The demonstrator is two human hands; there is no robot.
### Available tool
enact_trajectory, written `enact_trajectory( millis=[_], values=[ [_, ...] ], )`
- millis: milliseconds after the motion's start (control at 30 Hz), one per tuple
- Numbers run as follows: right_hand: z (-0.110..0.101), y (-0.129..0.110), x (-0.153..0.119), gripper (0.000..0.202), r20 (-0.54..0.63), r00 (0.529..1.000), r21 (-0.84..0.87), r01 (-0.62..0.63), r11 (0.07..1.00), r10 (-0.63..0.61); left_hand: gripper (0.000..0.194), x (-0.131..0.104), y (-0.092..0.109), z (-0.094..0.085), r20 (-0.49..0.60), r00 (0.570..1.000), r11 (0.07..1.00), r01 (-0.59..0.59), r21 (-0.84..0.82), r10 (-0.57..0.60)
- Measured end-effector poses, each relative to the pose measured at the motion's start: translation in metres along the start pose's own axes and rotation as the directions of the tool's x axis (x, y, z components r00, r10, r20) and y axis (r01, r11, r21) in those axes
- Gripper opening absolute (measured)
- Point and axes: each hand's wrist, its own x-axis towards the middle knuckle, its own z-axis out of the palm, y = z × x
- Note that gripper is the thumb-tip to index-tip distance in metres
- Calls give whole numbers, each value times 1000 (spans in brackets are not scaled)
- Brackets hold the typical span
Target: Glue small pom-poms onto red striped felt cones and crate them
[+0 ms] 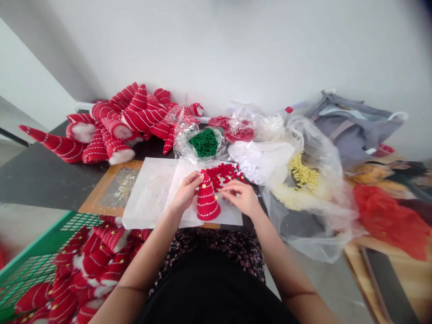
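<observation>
A red cone-shaped hat [207, 201] with white stitched lines stands upright over white paper [153, 193], a few small pale pompoms on it. My left hand [186, 191] pinches it near the tip. Just to its right is my right hand [240, 196], fingertips pressed together close to the hat's side. Whatever those fingertips hold is too small to make out, though a yellow pompom [216, 197] shows beside them. Behind the hat lies a spread of mostly red loose pompoms [222, 173].
Red striped stuffed hats [135, 112] are heaped at the back left. Bags of green pompoms [204, 143], white pompoms [251, 164] and yellow pompoms [303, 173] stand behind and right. A green basket [40, 245] of hats sits lower left; a phone-like dark slab [388, 283] lies lower right.
</observation>
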Motion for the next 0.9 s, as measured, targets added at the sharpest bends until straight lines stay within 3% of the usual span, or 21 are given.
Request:
enact_trajectory(
  millis=[67,100,200,367,533,700,767,833,900],
  values=[
    [-20,15,11,16,-83,986,-268,-162,950,144,44,0,0,-2,6,1000,1000,1,1,-1],
    [-29,22,18,19,-127,966,-422,-257,869,224,44,0,0,-2,8,1000,1000,1,-4,-1],
    [-46,41,36,22,-165,940,-542,-338,769,297,45,2,-1,-2,8,1000,1000,1,-13,-1],
    [-42,54,51,19,-110,935,-576,-336,745,337,46,1,1,2,-11,1000,1000,12,23,-12],
    [-44,36,42,20,-157,938,-549,-342,762,308,45,0,6,7,-2,1000,996,-20,82,20],
    [-42,6,24,21,-190,976,-275,-161,948,111,45,1,8,13,-1,999,990,-41,137,42],
    [-44,3,23,20,-215,973,-184,-127,975,87,44,1,8,14,-4,998,987,-62,147,64],
    [-48,6,27,21,-199,971,-208,-177,962,135,43,0,8,13,0,997,986,-76,151,77],
    [-51,14,33,22,-148,967,-350,-248,903,209,43,-1,8,11,2,997,985,-79,151,79]
  ],
)
